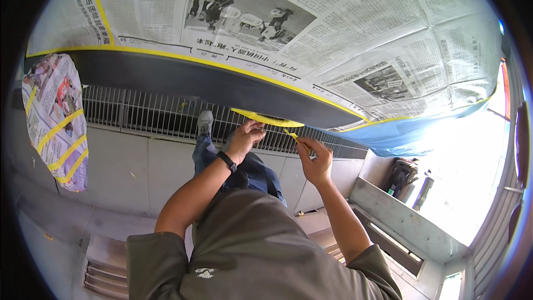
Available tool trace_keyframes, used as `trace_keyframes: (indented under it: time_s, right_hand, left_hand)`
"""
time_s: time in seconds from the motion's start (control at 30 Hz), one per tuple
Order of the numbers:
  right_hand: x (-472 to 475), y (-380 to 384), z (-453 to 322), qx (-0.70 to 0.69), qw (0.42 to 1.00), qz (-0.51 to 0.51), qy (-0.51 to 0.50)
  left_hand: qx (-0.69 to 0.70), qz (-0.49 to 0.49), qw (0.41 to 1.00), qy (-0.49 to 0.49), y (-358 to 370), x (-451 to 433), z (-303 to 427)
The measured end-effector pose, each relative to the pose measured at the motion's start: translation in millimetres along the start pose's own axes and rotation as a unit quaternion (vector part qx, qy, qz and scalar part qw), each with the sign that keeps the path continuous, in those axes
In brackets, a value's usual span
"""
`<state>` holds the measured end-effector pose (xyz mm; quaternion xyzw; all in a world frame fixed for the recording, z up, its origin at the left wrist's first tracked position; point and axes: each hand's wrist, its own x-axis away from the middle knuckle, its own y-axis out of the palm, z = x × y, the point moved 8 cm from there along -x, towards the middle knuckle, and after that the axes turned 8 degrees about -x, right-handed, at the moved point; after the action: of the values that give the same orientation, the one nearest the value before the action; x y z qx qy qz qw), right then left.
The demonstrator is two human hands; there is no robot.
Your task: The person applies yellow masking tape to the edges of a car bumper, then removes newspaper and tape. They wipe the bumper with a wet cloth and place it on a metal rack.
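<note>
A vehicle body panel with a dark grey band (166, 76) lies before me, its upper part covered in newspaper (258, 21) edged with yellow masking tape (233, 68). Below the band, yellow tape (270, 120) rings a dark opening or fitting. My left hand (246, 137) touches or almost touches the left part of that tape, fingers bent; whether it grips anything is unclear. My right hand (315, 158), right of it, pinches a short piece of yellow tape (291, 134) between thumb and fingers, its free end pointing up and left.
A newspaper-wrapped part with yellow tape strips (58, 125) sticks out at the left. Blue plastic sheeting (374, 135) hangs at the panel's right end. Metal floor grating (145, 110) runs beneath the panel, with a shoe (205, 123) on it. Dark items stand in a bin (399, 179) at the right.
</note>
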<state>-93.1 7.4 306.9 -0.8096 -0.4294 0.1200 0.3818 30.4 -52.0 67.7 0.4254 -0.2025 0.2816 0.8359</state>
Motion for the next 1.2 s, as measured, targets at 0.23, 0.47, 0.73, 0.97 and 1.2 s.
trace_keyframes:
  time_s: [0.23,0.47,0.73,0.97,1.2]
  right_hand:
    - [-15,24,-8,0.021,0.991,-0.036,-0.129]
    - [-27,33,6,0.038,0.991,-0.034,-0.123]
    - [-33,30,23,0.029,0.997,-0.059,-0.051]
    - [-31,23,19,0.000,0.993,-0.058,-0.104]
    - [-32,34,19,0.041,0.985,-0.085,-0.147]
  left_hand:
    - [0.164,-0.112,0.980,0.009,12,-28,4]
    - [0.196,-0.171,0.965,0.014,17,-41,-4]
    - [0.143,-0.153,0.978,-0.020,15,-59,-26]
    - [0.123,-0.149,0.981,-0.009,18,-57,-23]
    - [0.154,-0.163,0.974,0.033,18,-58,-21]
